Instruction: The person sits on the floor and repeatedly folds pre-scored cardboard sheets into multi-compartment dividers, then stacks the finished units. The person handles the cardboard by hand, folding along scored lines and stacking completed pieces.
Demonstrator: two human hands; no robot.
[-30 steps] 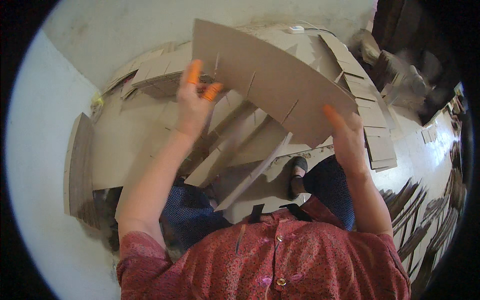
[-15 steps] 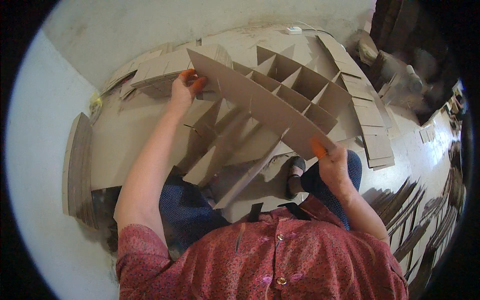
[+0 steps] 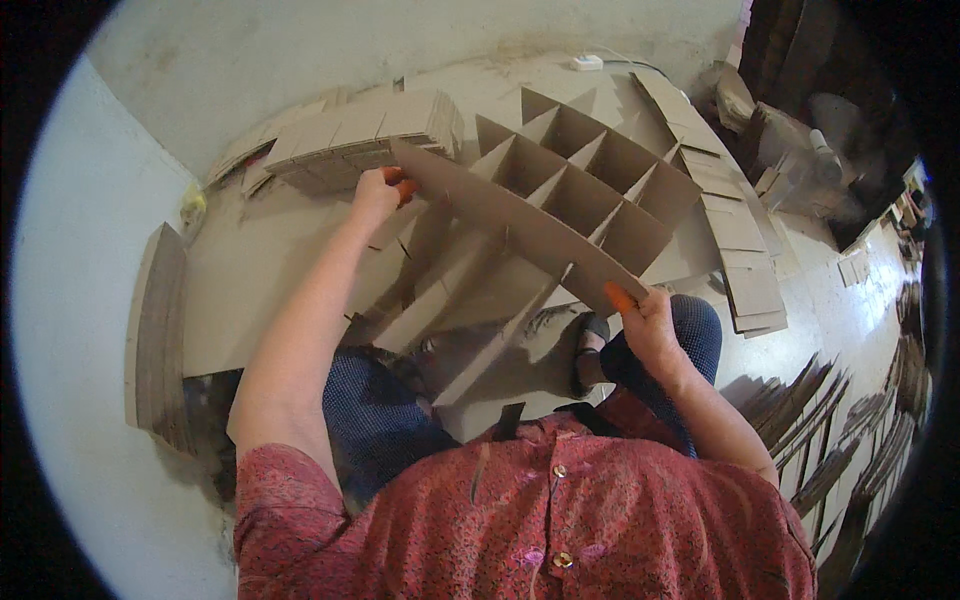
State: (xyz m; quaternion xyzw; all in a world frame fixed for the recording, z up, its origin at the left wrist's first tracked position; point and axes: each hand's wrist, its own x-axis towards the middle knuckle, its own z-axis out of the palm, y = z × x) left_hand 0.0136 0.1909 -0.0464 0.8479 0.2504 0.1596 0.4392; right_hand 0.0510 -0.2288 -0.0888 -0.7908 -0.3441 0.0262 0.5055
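A long slotted cardboard strip (image 3: 500,215) slants across the middle, its left end farther from me. Both hands grip it, one at each end. My left hand (image 3: 378,193), with orange on its fingertips, pinches the far left end. My right hand (image 3: 647,322) is closed on the near right end, its orange thumb lying along the face. The strip crosses several other cardboard strips, forming a grid divider (image 3: 585,165) with square cells beyond it. Loose strip ends (image 3: 500,345) stick out on my side, toward my legs. The fingers behind the strip are partly hidden.
Stacked cardboard strips (image 3: 360,130) lie at the far left. Another stack (image 3: 160,340) stands against the left wall. A row of flat slotted pieces (image 3: 735,240) lies to the right, with more upright strips (image 3: 840,440) at the lower right. A white power socket (image 3: 587,62) sits at the back.
The held strip has come down and slightly toward me, lying lower against the crossing strips. More of the grid's cells show behind it. Both hands still hold its ends.
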